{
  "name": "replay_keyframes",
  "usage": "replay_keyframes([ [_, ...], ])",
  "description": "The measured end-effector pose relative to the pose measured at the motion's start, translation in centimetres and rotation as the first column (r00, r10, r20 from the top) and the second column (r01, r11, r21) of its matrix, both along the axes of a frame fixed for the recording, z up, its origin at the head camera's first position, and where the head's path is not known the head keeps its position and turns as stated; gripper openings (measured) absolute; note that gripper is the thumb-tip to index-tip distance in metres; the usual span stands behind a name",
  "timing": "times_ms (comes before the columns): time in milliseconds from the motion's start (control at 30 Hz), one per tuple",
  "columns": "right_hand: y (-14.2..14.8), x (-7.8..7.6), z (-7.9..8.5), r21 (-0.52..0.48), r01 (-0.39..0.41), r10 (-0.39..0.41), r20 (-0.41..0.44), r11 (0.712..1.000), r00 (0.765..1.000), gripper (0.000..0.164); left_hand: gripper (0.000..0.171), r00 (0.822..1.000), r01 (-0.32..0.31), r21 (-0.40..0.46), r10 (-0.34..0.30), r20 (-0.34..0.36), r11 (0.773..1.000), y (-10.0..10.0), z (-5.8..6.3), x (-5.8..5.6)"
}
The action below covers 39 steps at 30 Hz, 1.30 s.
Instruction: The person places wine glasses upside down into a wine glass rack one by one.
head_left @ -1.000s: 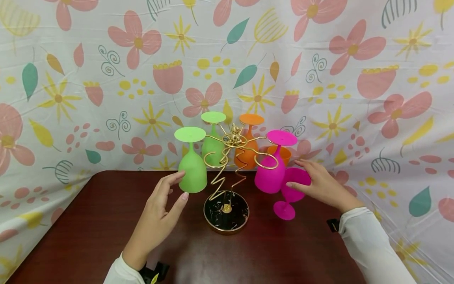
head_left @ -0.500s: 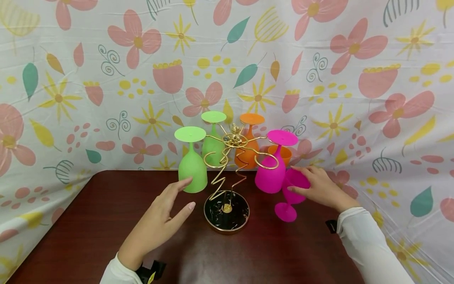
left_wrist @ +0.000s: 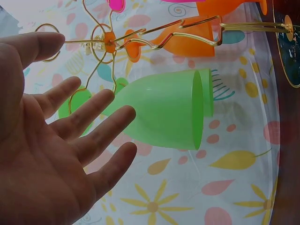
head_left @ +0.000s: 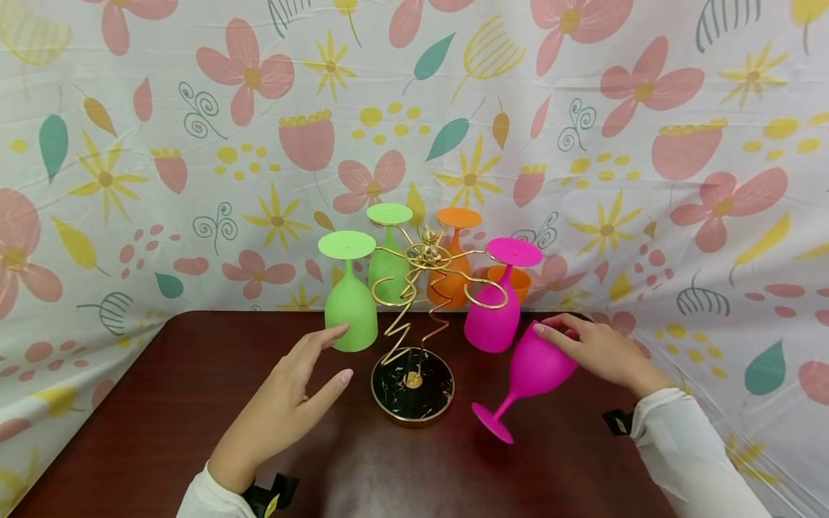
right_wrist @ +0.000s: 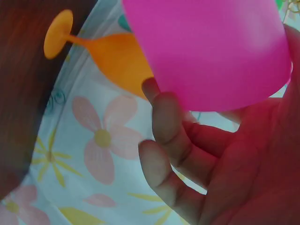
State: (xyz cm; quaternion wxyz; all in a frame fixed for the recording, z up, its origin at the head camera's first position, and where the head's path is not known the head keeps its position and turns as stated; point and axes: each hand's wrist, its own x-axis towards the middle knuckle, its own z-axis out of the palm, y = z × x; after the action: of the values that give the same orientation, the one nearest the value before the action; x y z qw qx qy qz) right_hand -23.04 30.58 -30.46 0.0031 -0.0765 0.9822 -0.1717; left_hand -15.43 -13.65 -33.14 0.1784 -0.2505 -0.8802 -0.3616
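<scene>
My right hand (head_left: 605, 352) grips a magenta wine goblet (head_left: 540, 367) near its rim. The goblet is tilted, its foot pointing down and left above the table. In the right wrist view, curled fingers (right_wrist: 166, 124) lie against the magenta bowl (right_wrist: 215, 51). My left hand (head_left: 285, 403) is spread with relaxed fingers and holds nothing. It is in front of a light green goblet (head_left: 352, 316) hanging upside down on a gold wire rack (head_left: 429, 255). The left wrist view shows the spread left hand (left_wrist: 70, 140) beside that green bowl (left_wrist: 159, 108). Another magenta goblet (head_left: 494, 316) hangs at the rack's right.
A second green goblet (head_left: 388, 270) and an orange goblet (head_left: 451, 280) hang at the rack's back. Another orange goblet (head_left: 518, 279) stands behind the hanging magenta one. The rack's round black base (head_left: 424, 399) rests on the dark red table (head_left: 162, 403). A flowered cloth (head_left: 414, 108) hangs behind.
My right hand has drawn the magenta goblet down and toward me, tipping its foot to the left. My left hand has moved slightly lower, with its fingers still spread.
</scene>
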Motion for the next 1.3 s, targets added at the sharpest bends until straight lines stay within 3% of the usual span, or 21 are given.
replay_keyframes([
  [167, 0.3, 0.0, -1.2, -0.232, -0.002, 0.043, 0.171, 0.973, 0.984, 0.053, 0.055, 1.0, 0.015, -0.012, -0.015, -0.001, 1.0, -0.1, 0.2, 0.0],
  [333, -0.2, 0.0, -4.3, -0.439, 0.025, 0.118, 0.297, 0.898, 0.948, 0.051, 0.053, 1.0, 0.021, -0.022, -0.022, -0.014, 1.0, -0.2, 0.0, 0.0],
  [467, -1.5, 0.5, -6.8, -0.563, 0.065, 0.194, 0.388, 0.824, 0.901, 0.059, 0.049, 0.998, 0.048, -0.034, -0.05, -0.041, 0.998, -0.2, -0.1, -0.1],
  [600, -3.0, 1.2, -8.4, -0.68, 0.134, 0.252, 0.437, 0.721, 0.864, 0.066, 0.044, 0.995, 0.079, -0.03, -0.08, -0.055, 0.996, -0.2, -0.1, -0.2],
  [733, -4.2, 1.8, -9.7, -0.778, 0.201, 0.315, 0.457, 0.596, 0.832, 0.068, 0.039, 0.995, 0.088, -0.027, -0.089, -0.05, 0.996, -0.1, -0.2, -0.3],
  [1000, -5.4, 1.8, -11.4, -0.859, 0.334, 0.401, 0.483, 0.387, 0.778, 0.059, 0.032, 0.993, 0.102, -0.028, -0.104, -0.061, 0.994, 0.0, -0.4, -0.5],
  [1167, -6.1, 1.8, -12.1, -0.89, 0.392, 0.558, 0.453, 0.234, 0.695, 0.049, 0.032, 0.99, 0.131, -0.032, -0.133, -0.046, 0.991, 0.3, -0.8, -0.6],
  [1300, -7.0, 2.2, -12.4, -0.908, 0.394, 0.69, 0.376, 0.141, 0.619, 0.049, 0.03, 0.981, 0.182, -0.039, -0.184, -0.065, 0.983, 1.3, -1.5, -0.8],
])
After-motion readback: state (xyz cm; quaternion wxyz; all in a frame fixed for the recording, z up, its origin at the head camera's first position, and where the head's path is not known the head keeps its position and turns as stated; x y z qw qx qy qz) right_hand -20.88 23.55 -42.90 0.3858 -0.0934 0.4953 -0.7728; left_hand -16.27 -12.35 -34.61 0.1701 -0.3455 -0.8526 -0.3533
